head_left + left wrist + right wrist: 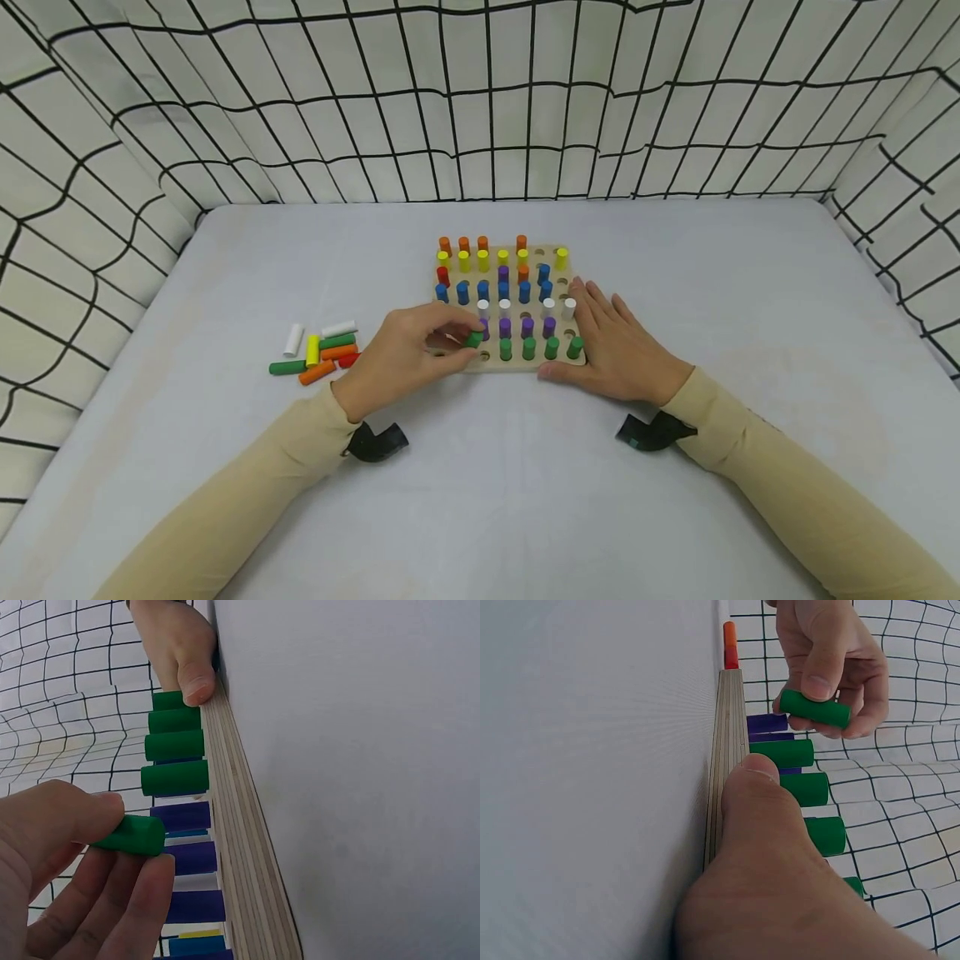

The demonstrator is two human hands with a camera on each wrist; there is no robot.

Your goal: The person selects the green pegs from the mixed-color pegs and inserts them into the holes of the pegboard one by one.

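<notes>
My left hand [412, 350] pinches a green peg [131, 836] between thumb and fingertips, just above the near-left part of a wooden pegboard [491, 367]. In the right wrist view that green peg [815, 709] is tilted and apart from the board. My right hand [618, 354] rests along the board's right side with fingers extended, its thumb [754, 787] touching the near edge. Several green pegs [528, 348] stand in the nearest row, with purple pegs [527, 327] behind them. White, blue, yellow, orange and red pegs stand farther back; some holes show bare.
Left of the board lies a loose pile of pegs: white [293, 340], yellow [312, 351], green [287, 367], orange [317, 372] and red [348, 360]. A white cloth [510, 500] covers the table. Black wire mesh [491, 117] stands along the back and sides.
</notes>
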